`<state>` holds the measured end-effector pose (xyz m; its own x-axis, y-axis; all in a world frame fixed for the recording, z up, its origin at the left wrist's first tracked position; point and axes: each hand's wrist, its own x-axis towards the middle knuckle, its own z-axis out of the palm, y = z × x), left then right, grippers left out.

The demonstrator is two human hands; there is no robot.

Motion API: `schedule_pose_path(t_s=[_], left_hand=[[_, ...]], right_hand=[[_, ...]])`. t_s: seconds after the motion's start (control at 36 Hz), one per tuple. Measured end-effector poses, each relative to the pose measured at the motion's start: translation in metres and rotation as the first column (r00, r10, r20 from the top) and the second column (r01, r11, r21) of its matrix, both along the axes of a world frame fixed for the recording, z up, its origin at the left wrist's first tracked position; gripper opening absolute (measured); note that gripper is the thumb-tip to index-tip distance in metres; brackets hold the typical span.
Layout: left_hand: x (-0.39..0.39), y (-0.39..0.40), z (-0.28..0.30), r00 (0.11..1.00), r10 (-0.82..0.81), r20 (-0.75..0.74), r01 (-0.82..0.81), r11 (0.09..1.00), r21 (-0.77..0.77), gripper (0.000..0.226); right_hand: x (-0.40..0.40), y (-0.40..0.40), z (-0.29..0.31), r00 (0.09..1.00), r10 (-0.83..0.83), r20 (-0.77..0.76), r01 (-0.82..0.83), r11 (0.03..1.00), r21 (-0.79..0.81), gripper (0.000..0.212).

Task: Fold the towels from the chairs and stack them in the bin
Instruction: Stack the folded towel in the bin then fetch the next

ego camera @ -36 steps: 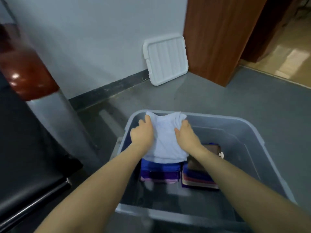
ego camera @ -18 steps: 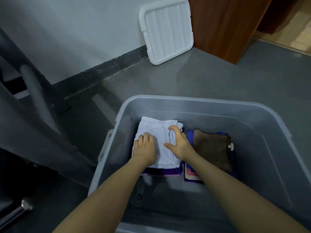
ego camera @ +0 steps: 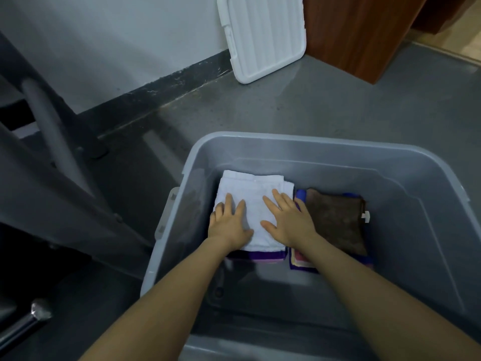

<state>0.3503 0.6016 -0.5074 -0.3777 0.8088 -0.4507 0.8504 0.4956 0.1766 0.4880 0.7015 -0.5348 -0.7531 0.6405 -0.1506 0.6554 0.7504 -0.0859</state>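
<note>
Two hands press a folded white towel (ego camera: 253, 201) flat onto the left stack inside the grey bin (ego camera: 307, 142), which stands on the floor beside a chair frame (ego camera: 49, 142). The left hand (ego camera: 229, 222) and right hand (ego camera: 289, 220) both lie palm-down with fingers spread straight, gripping nothing; they only weigh on the cloth. The towel sits atop purple and pink layers, just beside a second stack topped by a brown towel (ego camera: 338, 222). The risk lies in the release: the towel's far right corner looks loosely folded, and lifting the palms with any sideways drag could pull the top layer askew or open that fold. The right wrist lies over the edge of the neighbouring stack and could nudge it out of line when withdrawn. A white lid (ego camera: 263, 35) leans against the wall.
</note>
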Motion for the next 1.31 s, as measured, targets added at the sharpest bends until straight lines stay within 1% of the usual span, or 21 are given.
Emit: schedule_pose_path(t_s=[0.06,0.08,0.19,0.25,0.31,0.39,0.44,0.5,0.58,0.67,0.72,0.78,0.92,0.94,0.97,1.06,1.11,1.17,1.31], left_hand=[[-0.004,-0.001,-0.001,0.999,-0.01,0.053,0.012,0.999,-0.044,0.08],[-0.005,-0.002,-0.001,0.997,-0.009,0.07,0.013,0.998,-0.058,0.08],[-0.009,-0.003,0.0,0.993,0.003,0.115,0.005,0.997,-0.076,0.079],[-0.009,-0.005,0.004,0.993,0.004,0.12,0.006,0.997,-0.08,0.077],[-0.009,-0.007,0.011,0.992,0.009,0.124,0.0,0.998,-0.069,0.072],[-0.01,-0.01,0.027,0.993,0.029,0.115,-0.029,1.0,-0.004,0.059],[-0.013,-0.014,0.045,0.996,0.035,0.085,-0.04,0.997,0.059,0.049],[-0.015,-0.02,0.063,0.995,0.06,0.086,-0.072,0.986,0.148,0.042],[-0.018,-0.027,0.094,0.983,0.122,0.139,-0.16,0.937,0.309,0.039],[-0.018,-0.039,0.13,0.973,0.141,0.18,-0.21,0.867,0.452,0.034],[-0.019,-0.047,0.155,0.972,0.139,0.191,-0.22,0.83,0.512,0.032],[-0.021,-0.056,0.179,0.977,0.129,0.17,-0.204,0.801,0.563,0.031],[-0.031,-0.093,0.245,0.986,0.117,0.121,-0.168,0.716,0.678,0.027],[-0.031,-0.095,0.249,0.987,0.115,0.117,-0.163,0.71,0.685,0.027],[-0.035,-0.111,0.267,0.988,0.12,0.101,-0.156,0.676,0.72,0.027],[-0.04,-0.141,0.298,0.991,0.113,0.069,-0.124,0.612,0.781,0.025],[-0.05,-0.17,0.318,0.987,0.15,0.048,-0.127,0.573,0.81,0.023],[-0.062,-0.201,0.335,0.979,0.2,0.028,-0.136,0.553,0.822,0.021],[-0.096,-0.274,0.355,0.944,0.326,0.045,-0.218,0.518,0.827,0.021]], right_hand=[[-0.001,0.002,0.0,0.993,-0.023,0.114,0.04,0.989,-0.145,0.068],[-0.003,0.003,0.001,0.989,-0.03,0.143,0.055,0.983,-0.173,0.069],[-0.011,0.002,0.008,0.981,-0.045,0.19,0.09,0.969,-0.231,0.069],[-0.012,0.0,0.013,0.981,-0.048,0.188,0.087,0.974,-0.207,0.066],[-0.012,-0.005,0.021,0.99,-0.052,0.132,0.07,0.988,-0.138,0.06],[-0.013,-0.011,0.035,0.997,-0.062,0.054,0.063,0.998,-0.026,0.049],[-0.016,-0.016,0.05,0.996,-0.092,0.018,0.092,0.996,0.003,0.045],[-0.019,-0.021,0.067,0.993,-0.119,-0.01,0.119,0.993,0.008,0.043],[-0.023,-0.029,0.096,0.99,-0.125,-0.069,0.128,0.991,0.044,0.04],[-0.028,-0.042,0.129,0.974,-0.147,-0.175,0.156,0.987,0.041,0.034],[-0.033,-0.049,0.152,0.946,-0.19,-0.261,0.199,0.98,0.007,0.03],[-0.037,-0.057,0.179,0.915,-0.229,-0.331,0.234,0.972,-0.027,0.027],[-0.048,-0.09,0.248,0.819,-0.224,-0.528,0.206,0.974,-0.093,0.02],[-0.049,-0.091,0.252,0.801,-0.238,-0.549,0.203,0.971,-0.124,0.019],[-0.055,-0.104,0.271,0.777,-0.211,-0.593,0.176,0.977,-0.117,0.017],[-0.071,-0.122,0.301,0.698,-0.2,-0.688,0.128,0.98,-0.156,0.015],[-0.086,-0.142,0.319,0.675,-0.162,-0.72,0.083,0.986,-0.144,0.018],[-0.104,-0.168,0.333,0.663,-0.124,-0.738,0.04,0.991,-0.131,0.018],[-0.149,-0.229,0.355,0.612,-0.018,-0.791,-0.083,0.993,-0.087,0.018]])
